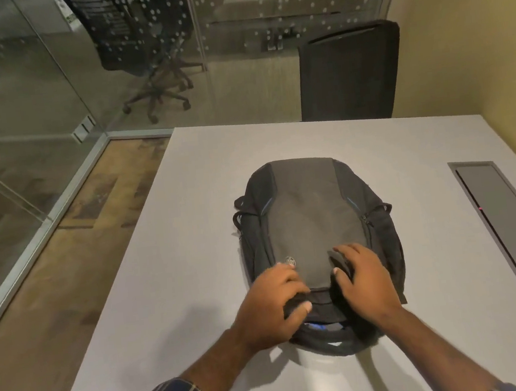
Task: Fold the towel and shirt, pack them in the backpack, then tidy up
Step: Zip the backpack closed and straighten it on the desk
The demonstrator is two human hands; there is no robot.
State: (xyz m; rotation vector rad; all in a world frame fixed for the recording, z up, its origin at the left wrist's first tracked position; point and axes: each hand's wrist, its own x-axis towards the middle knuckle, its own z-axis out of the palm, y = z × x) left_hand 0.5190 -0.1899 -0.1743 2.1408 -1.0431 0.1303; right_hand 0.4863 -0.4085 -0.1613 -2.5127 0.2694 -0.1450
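A grey and black backpack [314,221] lies flat on the white table [170,285], its top end toward me. My left hand [272,306] grips the backpack's near left edge, thumb pressed on the black top part. My right hand [366,282] rests on the near right side, fingers curled over the fabric by the top. A sliver of blue shows in the gap at the near end under my hands. No towel or shirt is visible outside the backpack.
A grey cable hatch [507,221] is set into the table at the right. A black chair [348,72] stands at the table's far edge. Glass walls [15,110] run along the left and back, with an office chair [151,56] behind them.
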